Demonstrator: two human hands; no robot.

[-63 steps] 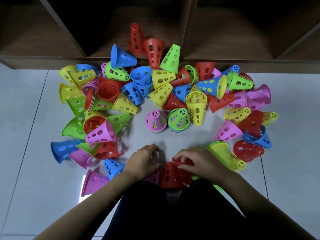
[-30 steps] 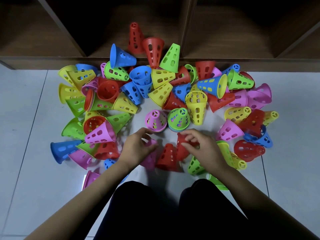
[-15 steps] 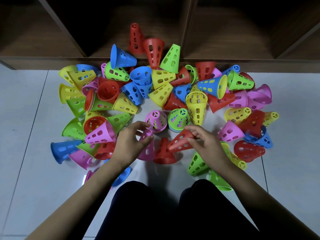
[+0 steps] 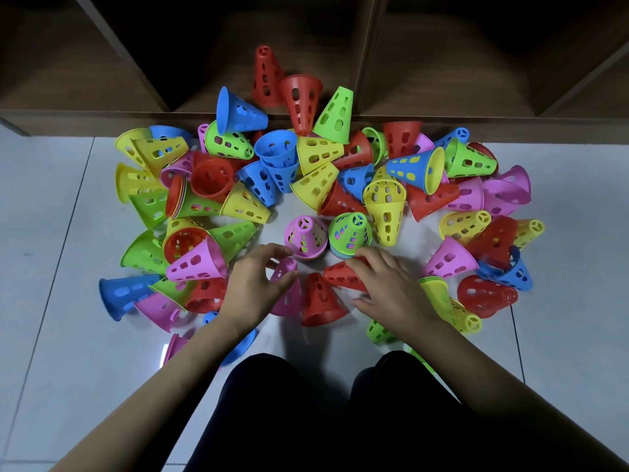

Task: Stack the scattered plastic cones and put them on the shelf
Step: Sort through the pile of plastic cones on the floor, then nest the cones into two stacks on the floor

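While our left hand (image 4: 252,287) curls thumb and fingers round the narrow top of a pink cone (image 4: 288,291), our right hand (image 4: 391,287) grips a red cone (image 4: 340,275) tipped on its side, fingers bent over it and thumb spread below. Between the two stands a second red cone (image 4: 320,301), upright on the pale, glossy tiled floor (image 4: 68,335), just beside the pink one.

Two seconds back both hands were low by our dark-clad knees. They have since carried their cones up to just short of two upright stacks, a pink-topped stack (image 4: 304,238) and a green-topped stack (image 4: 350,235), which have not shifted. Over the last half second little has changed.

The scattered cones (image 4: 245,206) lie in a ring around the stacks, some nested: red, blue, yellow, green and pink. Each is smooth plastic, a blunt taper with a flared rim, rows of oval and rectangular holes in its wall and a spoked opening at the narrow end. Beyond the heap runs the dark wooden shelf (image 4: 102,119), with a lone red cone (image 4: 267,76) standing in its middle bay.
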